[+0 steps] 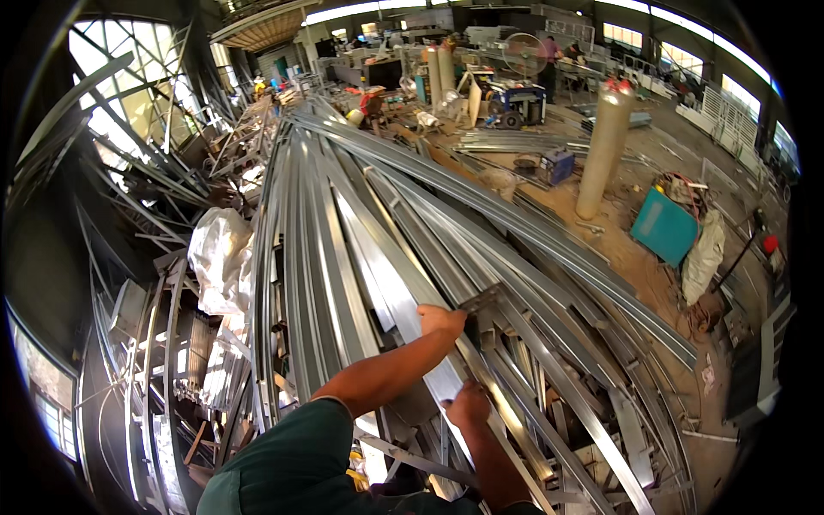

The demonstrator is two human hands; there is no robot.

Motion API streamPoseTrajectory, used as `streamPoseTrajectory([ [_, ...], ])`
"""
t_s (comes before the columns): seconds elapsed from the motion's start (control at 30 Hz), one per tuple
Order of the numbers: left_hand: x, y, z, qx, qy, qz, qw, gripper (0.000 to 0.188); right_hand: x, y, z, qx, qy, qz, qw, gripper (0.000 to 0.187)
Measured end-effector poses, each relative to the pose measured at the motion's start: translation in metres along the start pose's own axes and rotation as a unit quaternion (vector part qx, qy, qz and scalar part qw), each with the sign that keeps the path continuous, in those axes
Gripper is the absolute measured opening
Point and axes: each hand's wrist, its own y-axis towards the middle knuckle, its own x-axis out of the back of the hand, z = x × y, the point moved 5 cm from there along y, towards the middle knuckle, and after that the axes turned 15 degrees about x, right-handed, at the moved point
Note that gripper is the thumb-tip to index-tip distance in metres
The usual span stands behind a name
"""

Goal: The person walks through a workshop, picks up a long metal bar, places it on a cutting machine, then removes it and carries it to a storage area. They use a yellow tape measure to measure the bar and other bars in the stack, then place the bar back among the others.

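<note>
Bright windows [682, 59] glow above a dusty brown floor [554, 197].

Metal bars [386, 257] left of cylinders [605, 154]

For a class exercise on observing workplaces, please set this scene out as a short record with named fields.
Setting: cluttered workshop
Left hand: on a long metal bar; finger closure partly hidden
Right hand: nearer the body, at or beside the same bar; finger closure unclear
Pile: many long silvery metal profiles, running away from the person
Left side: crumpled white sheeting
Right side: upright tan cylinder; teal panel
Background: round fan
</note>
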Motion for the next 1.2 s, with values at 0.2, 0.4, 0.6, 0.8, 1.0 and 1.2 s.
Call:
streamPoseTrajectory([
  [0.2, -0.225, -0.152, -0.073, 0.018, 0.011, 0.073, 0.997, 0.078, 0.055, -0.052, 0.026, 0.145, 0.111, -0.100, 0.978, 0.074],
  [0.4, -0.302, -0.332, -0.061, -0.549, 0.092, 0.297, 0.776, 0.054, 0.061, -0.148, -0.017, 0.060, 0.402, -0.180, 0.896, 0.068],
  [0.6, -0.215, -0.376, 0.049, -0.572, 0.221, 0.485, 0.624, 0.048, 0.144, -0.258, -0.074, 0.035, 0.215, -0.128, 0.967, 0.070],
  [0.8, -0.137, -0.242, 0.150, -0.464, 0.277, 0.242, 0.806, 0.041, 0.122, -0.328, -0.101, -0.007, 0.173, -0.053, 0.983, 0.073],
  [1.0, -0.082, -0.199, 0.233, -0.353, 0.205, 0.178, 0.895, 0.040, 0.133, -0.315, -0.083, 0.044, 0.166, -0.078, 0.982, 0.068],
  [1.2, -0.065, -0.206, 0.255, -0.328, 0.201, 0.133, 0.913, 0.036, 0.137, -0.310, -0.073, 0.012, 0.143, 0.028, 0.989, 0.068],
])
